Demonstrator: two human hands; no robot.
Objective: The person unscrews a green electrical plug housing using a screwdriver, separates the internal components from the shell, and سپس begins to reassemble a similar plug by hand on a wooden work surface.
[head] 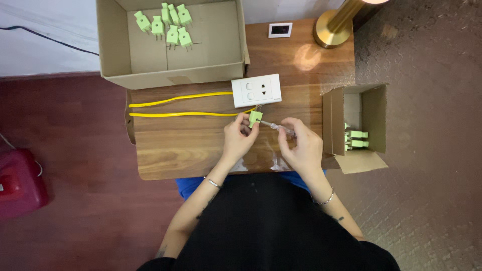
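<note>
The left hand (240, 136) pinches a small light-green plug (255, 118) between its fingertips, its grip closed on the plug's body, just in front of a white wall socket plate (256, 90) that lies flat on the wooden bench (191, 145). The right hand (300, 146) is closed around a slim screwdriver (277, 127) with a clear handle, whose tip meets the plug (how deep it sits cannot be told). A yellow cable (175, 106) runs in two strands across the bench from the left edge to the plug and the plate. At the back stands a large open cardboard box (115, 55) with several loose green plugs (170, 25) inside; a smaller open box (374, 118) at the right holds more green plugs (357, 139). A brass lamp base (329, 27) stands on the far right corner.
</note>
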